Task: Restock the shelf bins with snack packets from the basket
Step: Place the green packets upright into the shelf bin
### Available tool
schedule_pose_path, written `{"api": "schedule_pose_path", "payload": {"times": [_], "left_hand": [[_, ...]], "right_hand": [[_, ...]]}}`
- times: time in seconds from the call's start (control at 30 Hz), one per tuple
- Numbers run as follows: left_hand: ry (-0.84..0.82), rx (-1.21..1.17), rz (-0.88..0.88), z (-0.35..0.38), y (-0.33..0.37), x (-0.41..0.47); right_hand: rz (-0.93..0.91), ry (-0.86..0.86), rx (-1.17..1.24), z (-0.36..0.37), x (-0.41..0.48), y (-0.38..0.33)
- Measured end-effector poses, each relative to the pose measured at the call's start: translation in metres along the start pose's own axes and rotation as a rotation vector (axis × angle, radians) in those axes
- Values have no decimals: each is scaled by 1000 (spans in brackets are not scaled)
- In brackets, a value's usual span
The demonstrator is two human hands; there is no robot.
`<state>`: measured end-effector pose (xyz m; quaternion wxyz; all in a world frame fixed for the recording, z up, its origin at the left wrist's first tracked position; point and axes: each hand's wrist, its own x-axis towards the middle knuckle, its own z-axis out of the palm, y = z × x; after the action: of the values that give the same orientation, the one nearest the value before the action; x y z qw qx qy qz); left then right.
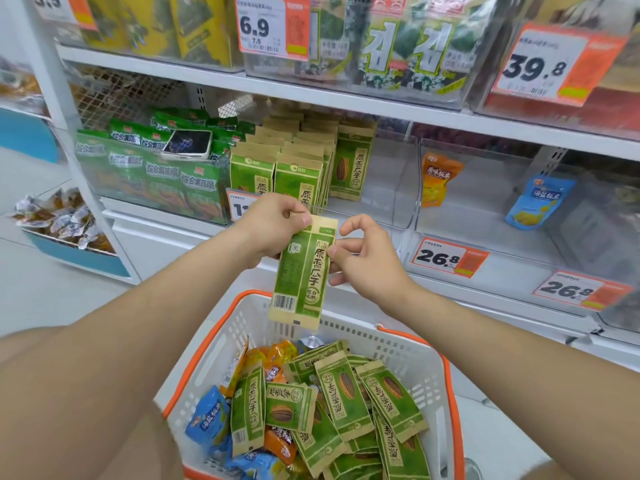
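**Supervisor:** Report hand state.

**Operator:** I see the left hand (273, 226) directly above the far rim of the basket (408, 362). Its thumb and curled fingers pinch the top left corner of 1 green seed packet (303, 271). The right hand (367, 261) is above the same rim, further right. Its thumb and fingers pinch the packet's right edge, and the forefinger is curled above the thumb.

**Supervisor:** Packet position?

**Operator:** It hangs upright between the 2 hands. Its lower end is just over the basket's far wall, and the barcode faces me.

**Supervisor:** Basket contents?

**Operator:** Loose green packets (346, 393) fill the right half. Blue packets (207, 415) lie at the near left. Orange packets (280, 358) lie toward the far left.

**Supervisor:** Shelf?

**Operator:** Beyond and above the basket, 1 clear bin (403, 188) holds upright rows of matching packets (301, 161) in its left part. Beyond the basket to the right, 1 bin holds 1 orange pouch (438, 178), and the next holds 1 blue pouch (536, 202). Beyond the basket to the left, a phone (188, 143) lies on green bags (162, 178).
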<state>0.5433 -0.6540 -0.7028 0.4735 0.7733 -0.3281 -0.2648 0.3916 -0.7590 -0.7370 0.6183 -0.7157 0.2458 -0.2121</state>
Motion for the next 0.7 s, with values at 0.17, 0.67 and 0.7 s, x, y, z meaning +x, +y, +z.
{"api": "schedule_pose_path", "payload": {"times": [0.17, 0.67, 0.7], "left_hand": [[98, 11, 38, -1, 1, 3], [164, -167, 18, 7, 28, -10], [224, -112, 27, 7, 25, -7]], "right_hand": [[-14, 78, -34, 3, 1, 2], [-49, -12, -225, 10, -2, -6], [-50, 2, -163, 9, 1, -7]]}}
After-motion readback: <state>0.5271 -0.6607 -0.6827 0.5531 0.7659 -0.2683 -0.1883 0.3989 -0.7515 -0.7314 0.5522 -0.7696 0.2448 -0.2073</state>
